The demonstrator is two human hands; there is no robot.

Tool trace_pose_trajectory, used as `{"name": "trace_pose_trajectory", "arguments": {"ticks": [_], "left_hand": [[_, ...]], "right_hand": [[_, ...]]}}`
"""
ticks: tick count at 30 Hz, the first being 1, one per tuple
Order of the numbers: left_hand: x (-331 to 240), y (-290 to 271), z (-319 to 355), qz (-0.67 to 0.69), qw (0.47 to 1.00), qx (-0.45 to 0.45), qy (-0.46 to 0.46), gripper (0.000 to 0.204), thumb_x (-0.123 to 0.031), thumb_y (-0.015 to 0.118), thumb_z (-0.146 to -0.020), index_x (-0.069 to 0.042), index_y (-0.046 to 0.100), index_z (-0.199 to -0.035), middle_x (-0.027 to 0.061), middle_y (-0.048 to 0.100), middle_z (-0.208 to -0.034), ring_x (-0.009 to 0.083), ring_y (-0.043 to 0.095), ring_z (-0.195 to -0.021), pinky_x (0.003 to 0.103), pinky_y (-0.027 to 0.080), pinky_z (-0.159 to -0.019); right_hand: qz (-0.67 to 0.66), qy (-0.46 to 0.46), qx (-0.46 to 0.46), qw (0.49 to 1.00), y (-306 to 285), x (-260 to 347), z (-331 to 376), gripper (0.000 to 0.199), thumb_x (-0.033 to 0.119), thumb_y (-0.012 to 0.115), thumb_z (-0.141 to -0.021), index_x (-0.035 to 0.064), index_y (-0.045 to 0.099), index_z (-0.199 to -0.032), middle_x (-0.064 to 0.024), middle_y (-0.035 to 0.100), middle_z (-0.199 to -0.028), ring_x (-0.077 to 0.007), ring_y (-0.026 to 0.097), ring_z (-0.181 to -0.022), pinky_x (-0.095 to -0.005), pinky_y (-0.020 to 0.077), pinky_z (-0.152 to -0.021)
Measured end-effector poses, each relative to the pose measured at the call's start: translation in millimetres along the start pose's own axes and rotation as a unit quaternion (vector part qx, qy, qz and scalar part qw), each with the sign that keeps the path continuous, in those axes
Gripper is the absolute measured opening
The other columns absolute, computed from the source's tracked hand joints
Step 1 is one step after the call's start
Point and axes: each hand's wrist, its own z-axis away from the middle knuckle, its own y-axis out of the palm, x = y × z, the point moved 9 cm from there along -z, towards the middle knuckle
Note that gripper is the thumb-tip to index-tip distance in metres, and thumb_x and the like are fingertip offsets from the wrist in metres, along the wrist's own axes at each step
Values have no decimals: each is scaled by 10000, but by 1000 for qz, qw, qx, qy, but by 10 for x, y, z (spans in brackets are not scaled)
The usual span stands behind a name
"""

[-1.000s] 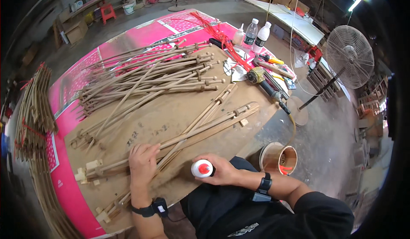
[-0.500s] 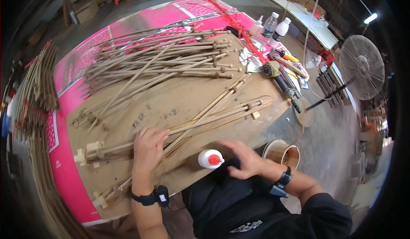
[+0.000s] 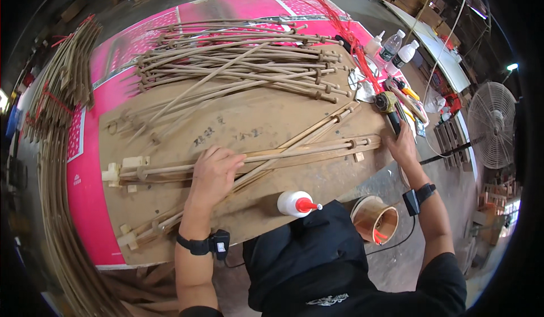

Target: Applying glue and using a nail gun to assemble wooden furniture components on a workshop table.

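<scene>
My left hand (image 3: 218, 172) is closed over a long, slim wooden rod (image 3: 300, 151), which lies over a flat wooden strip on the brown board. Small rings sit near the rod's ends, and pale wooden blocks (image 3: 112, 174) lie at its left end. On the right, my right hand (image 3: 402, 147) has its fingers round the black handle of a power tool (image 3: 386, 102) with a yellowish head. A white squeeze bottle (image 3: 290, 202) with a red nozzle stands near the board's front edge, between my arms.
Behind lies a pile of ringed rods (image 3: 226, 67) on the pink-covered table (image 3: 85, 203). Bundled rods (image 3: 68, 90) stand at the left. Bottles (image 3: 391, 47), red ties (image 3: 345, 25) and hand tools crowd the far right. A round tub (image 3: 374, 220) and a fan (image 3: 492, 118) stand beyond the edge.
My right hand has moved from beside the squeeze bottle out to the right, onto the power tool's handle. The left hand keeps its place on the rod. The view has shifted.
</scene>
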Motion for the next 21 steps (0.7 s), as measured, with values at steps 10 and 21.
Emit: {"name": "trace_pose_trajectory", "arguments": {"ticks": [10,21], "left_hand": [[34,-5,-20,14,999,1,-29,169,-103,805,-867,-91,835,-1033,75,742,-1010,304,668,-985,433,548,-872],[91,66,9,47,998,3,-50,219,-88,825,-843,-100,845,-1061,78,762,-1087,299,686,-1087,431,561,-940]], "right_hand": [[45,60,46,996,310,-284,-681,787,204,756,-845,-16,442,-1532,-311,592,-1427,-468,572,-1352,-514,467,-1142],[49,41,66,996,-213,-201,-1205,366,303,755,-854,35,783,-1103,-212,764,-860,-335,769,-819,-467,582,-789]]}}
